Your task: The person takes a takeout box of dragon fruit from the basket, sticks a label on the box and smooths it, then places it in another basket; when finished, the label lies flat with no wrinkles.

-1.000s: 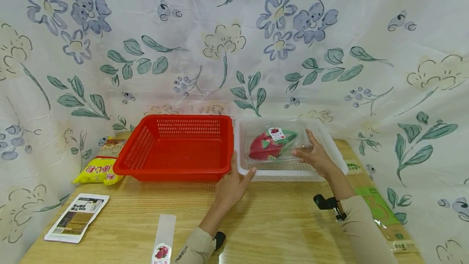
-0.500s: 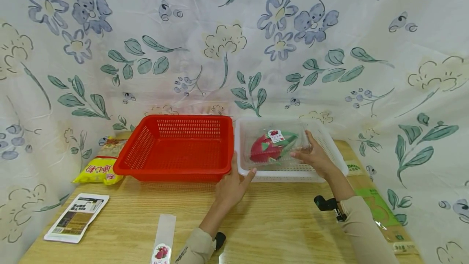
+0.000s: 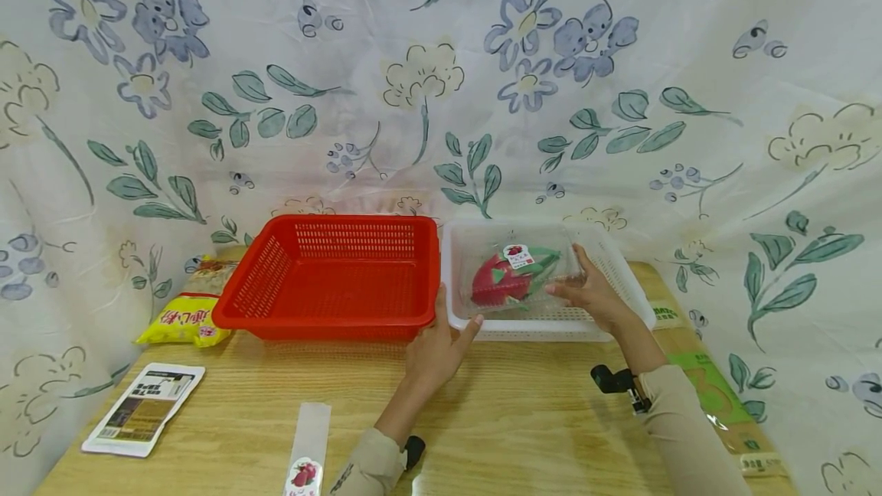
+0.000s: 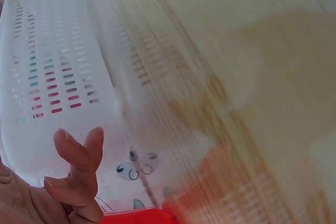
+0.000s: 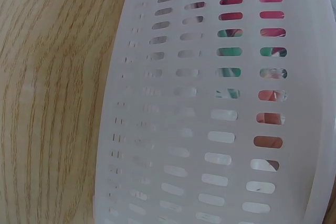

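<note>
A clear plastic box (image 3: 551,259) with a pink-red and green dragon fruit (image 3: 499,282) inside lies in the white basket (image 3: 475,321), a sticker on its lid. My right hand (image 3: 596,297) holds the box at its right end, thumb on the near side and fingers over the far side. Through the slots of the white basket (image 5: 142,145) the right wrist view shows bits of red, green and fingers. My left hand (image 3: 434,350) is at the front, between the two baskets, with its thumb near the white rim. Its fingers (image 4: 79,153) are loosely bent and hold nothing in the left wrist view.
A red basket (image 3: 324,321) stands left of the white one. On the left lie a yellow bag (image 3: 186,320) and a white pouch (image 3: 145,408). A clear strip with a sticker (image 3: 303,473) lies in front. A long brown and green package (image 3: 710,389) runs along the right edge.
The box has tipped and settled slightly lower in the white basket over the first half second. Both hands have hardly moved.
</note>
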